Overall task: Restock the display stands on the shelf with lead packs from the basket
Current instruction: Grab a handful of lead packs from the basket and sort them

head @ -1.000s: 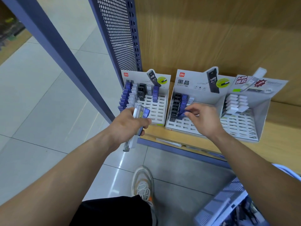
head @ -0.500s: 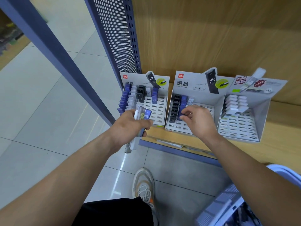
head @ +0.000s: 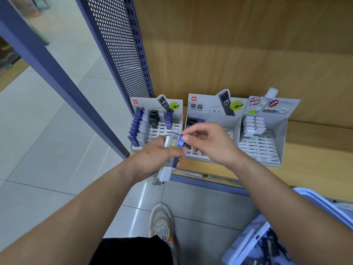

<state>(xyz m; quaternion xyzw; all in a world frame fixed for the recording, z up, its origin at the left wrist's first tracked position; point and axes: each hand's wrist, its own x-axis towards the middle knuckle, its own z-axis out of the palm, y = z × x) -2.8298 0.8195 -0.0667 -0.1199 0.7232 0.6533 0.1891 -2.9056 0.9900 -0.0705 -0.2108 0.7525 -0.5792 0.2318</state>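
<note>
Just off the shelf edge (head: 214,185), left grip (head: 152,159) clutches lead packs (head: 169,144); right grip (head: 210,144) pinches the blue pack (head: 180,143).

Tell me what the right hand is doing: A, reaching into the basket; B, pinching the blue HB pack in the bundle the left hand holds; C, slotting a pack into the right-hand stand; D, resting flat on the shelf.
B: the right hand pinches the blue HB lead pack atop the bundle of lead packs gripped by the left hand, in front of the middle display stand.
</note>
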